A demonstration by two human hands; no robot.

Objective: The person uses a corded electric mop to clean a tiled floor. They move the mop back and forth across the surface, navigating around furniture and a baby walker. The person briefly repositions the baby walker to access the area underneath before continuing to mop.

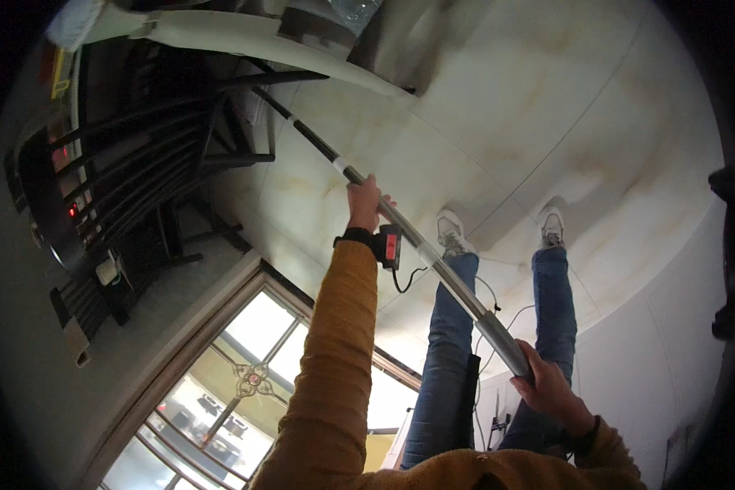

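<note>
A long metal pole (459,288) with a grey grip sleeve (503,346) slants across the view over the floor. Partway along its shaft, my left hand (364,202) is wrapped around it. My right hand (551,386) grasps the grey sleeve at the near end. The pole's far end runs under dark wooden furniture at the upper left, so whatever it ends in is hidden. On my left wrist sits a black strap with a small boxy device (390,246) and a short cable.
Dark slatted wooden chairs (135,165) stand at the left. A pale curved edge (251,49), perhaps a tabletop, crosses the top. Below left is a framed glass door or window (257,324) with metal ornament. Marbled tiles (527,122) form the floor around my shoes (456,233); thin cables hang near my legs.
</note>
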